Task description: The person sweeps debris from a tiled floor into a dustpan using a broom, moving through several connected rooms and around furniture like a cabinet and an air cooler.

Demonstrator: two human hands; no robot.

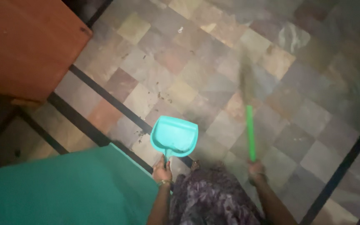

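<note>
I see bare forearms, a thin bangle point(163, 182) on the left wrist below the fingers, and a purple patterned garment point(213, 196)

You have a turquoise dustpan point(174, 136), a broom point(250, 125) with a bright green handle, a floor point(196, 66) of tan, grey and rust tiles crossed by black lines, a teal cloth point(63, 187), a reddish-brown cabinet point(26, 41) (plain, unpatterned), and a purple mottled garment point(213, 196).
</note>
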